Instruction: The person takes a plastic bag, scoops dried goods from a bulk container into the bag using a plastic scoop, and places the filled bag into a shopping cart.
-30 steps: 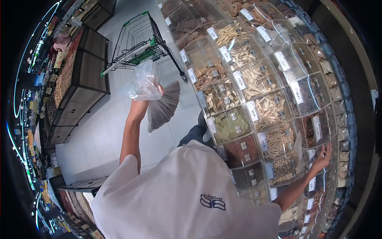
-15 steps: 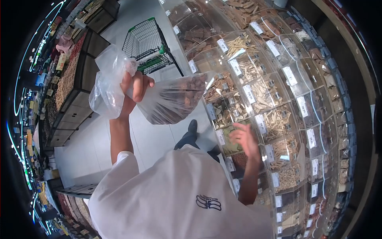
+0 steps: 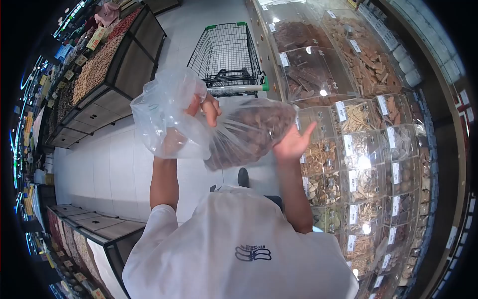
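A clear plastic bag [image 3: 255, 130], filled with dark brown lumpy pieces, hangs stretched sideways in front of my chest. My left hand [image 3: 206, 108] is closed around its gathered neck, and the loose upper plastic billows back over my wrist. At the filled end of the bag, my right hand [image 3: 294, 143] is open with its thumb spread. Its palm lies against or just beside the bag; contact is partly hidden. What exactly the brown pieces are, I cannot tell through the plastic.
A wire shopping cart [image 3: 239, 88] with green trim stands ahead on the pale tiled floor [image 3: 107, 174]. Clear-lidded bins [image 3: 303, 65] of dried goods with price tags line the right side. On the left runs a dark-framed display stand [image 3: 130, 62] heaped with nuts or similar goods.
My right hand has moved from over the bins to the bag's filled end. The view has turned, so the cart appears farther right, and the bag sits slightly farther right too.
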`<state>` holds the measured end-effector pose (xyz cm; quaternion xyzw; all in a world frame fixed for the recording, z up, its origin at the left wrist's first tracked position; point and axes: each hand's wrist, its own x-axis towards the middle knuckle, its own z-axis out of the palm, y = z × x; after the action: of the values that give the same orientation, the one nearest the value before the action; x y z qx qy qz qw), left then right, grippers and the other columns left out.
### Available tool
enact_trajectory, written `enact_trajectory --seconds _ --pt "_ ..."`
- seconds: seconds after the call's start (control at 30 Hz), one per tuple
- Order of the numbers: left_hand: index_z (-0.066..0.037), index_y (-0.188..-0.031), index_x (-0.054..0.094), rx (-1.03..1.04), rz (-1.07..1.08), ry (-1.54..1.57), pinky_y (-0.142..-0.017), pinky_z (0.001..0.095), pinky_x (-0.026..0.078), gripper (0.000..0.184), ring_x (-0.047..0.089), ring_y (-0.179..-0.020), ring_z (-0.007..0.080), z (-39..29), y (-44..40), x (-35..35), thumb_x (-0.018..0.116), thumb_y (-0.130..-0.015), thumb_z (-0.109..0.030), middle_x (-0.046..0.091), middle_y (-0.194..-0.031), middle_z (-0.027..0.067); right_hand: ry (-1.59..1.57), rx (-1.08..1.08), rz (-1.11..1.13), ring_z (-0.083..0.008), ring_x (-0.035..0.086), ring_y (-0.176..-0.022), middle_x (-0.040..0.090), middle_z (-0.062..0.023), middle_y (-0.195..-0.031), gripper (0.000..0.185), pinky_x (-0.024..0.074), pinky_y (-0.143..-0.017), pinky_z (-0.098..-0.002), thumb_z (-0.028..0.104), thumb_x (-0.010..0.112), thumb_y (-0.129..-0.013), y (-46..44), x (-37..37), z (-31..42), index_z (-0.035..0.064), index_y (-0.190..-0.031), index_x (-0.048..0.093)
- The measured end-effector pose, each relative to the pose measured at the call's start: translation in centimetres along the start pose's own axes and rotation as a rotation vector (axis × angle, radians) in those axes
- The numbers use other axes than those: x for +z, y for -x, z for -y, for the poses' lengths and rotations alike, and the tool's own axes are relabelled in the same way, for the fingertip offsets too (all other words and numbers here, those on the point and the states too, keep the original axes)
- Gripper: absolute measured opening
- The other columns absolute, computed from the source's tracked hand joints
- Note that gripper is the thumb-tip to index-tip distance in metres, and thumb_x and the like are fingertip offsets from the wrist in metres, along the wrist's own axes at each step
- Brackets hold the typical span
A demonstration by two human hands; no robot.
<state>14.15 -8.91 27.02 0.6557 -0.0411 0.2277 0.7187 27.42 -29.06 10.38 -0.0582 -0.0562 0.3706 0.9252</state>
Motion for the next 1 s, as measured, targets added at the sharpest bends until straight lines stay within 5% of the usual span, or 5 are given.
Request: enact_trajectory --seconds 0.07,0.23,0.27,0.53,1.0 --pt "-0.008 -0.114 0.055 0.016 0.014 -0.069 -0.081 0.0384 0.050 0.035 0.059 -0.086 0.0184 1.0 -2.1 -3.9 0.063 -0.094 -0.036 0.064 -0.084 0.0089 0.051 -0.081 0.059 -0.0271 0.056 -0.098 0.061 -0.0143 -0.099 0.082 0.0429 -0.091 -0.0410 0.072 0.035 -0.093 -2.5 -1.5 1.6 0.0011 -0.134 0.043" --pt "-0.004 -0.130 0.055 0.540 0.101 -1.298 -0.087 0.0416 0.050 0.054 0.063 -0.101 0.0342 3.9 -6.6 -11.2 0.068 -0.081 -0.023 0.067 -0.110 0.0138 0.093 -0.045 -0.257 -0.0238 0.052 -0.081 0.060 -0.0130 -0.090 0.061 0.0407 -0.075 -0.0358 0.056 0.042 -0.099 -3.8 -6.7 2.5 0.0010 -0.121 0.053" --pt "-0.003 -0.129 0.056 0.343 0.105 -1.388 -0.086 0.0420 0.051 0.055 0.063 -0.100 0.0375 4.7 -8.1 -12.2 0.067 -0.076 -0.018 0.066 -0.112 0.0158 0.169 0.000 -0.284 -0.0236 0.052 -0.082 0.060 -0.0122 -0.091 0.055 0.0411 -0.076 -0.0352 0.052 0.043 -0.100 -3.2 -8.4 2.6 0.0018 -0.120 0.054" --pt "-0.006 -0.117 0.063 0.162 -0.031 -1.492 -0.078 0.0439 0.051 0.038 0.064 -0.093 0.0390 10.4 -19.2 -22.2 0.063 -0.081 -0.018 0.068 -0.100 0.0179 0.206 -0.040 -0.656 -0.0203 0.051 -0.080 0.057 -0.0068 -0.090 0.037 0.0432 -0.075 -0.0343 0.039 0.047 -0.101 -3.8 -17.0 5.4 0.0067 -0.114 0.059" --pt "0.001 -0.106 0.064 -0.258 0.065 -0.769 -0.079 0.0366 0.049 0.023 0.064 -0.089 0.0260 36.3 -33.1 -34.3 0.059 -0.086 -0.009 0.068 -0.096 0.0150 0.449 -0.076 -0.542 -0.0171 0.058 -0.081 0.061 -0.0080 -0.090 0.027 0.0469 -0.072 -0.0286 0.025 0.054 -0.100 -24.7 -12.1 9.4 0.0019 -0.113 0.059"
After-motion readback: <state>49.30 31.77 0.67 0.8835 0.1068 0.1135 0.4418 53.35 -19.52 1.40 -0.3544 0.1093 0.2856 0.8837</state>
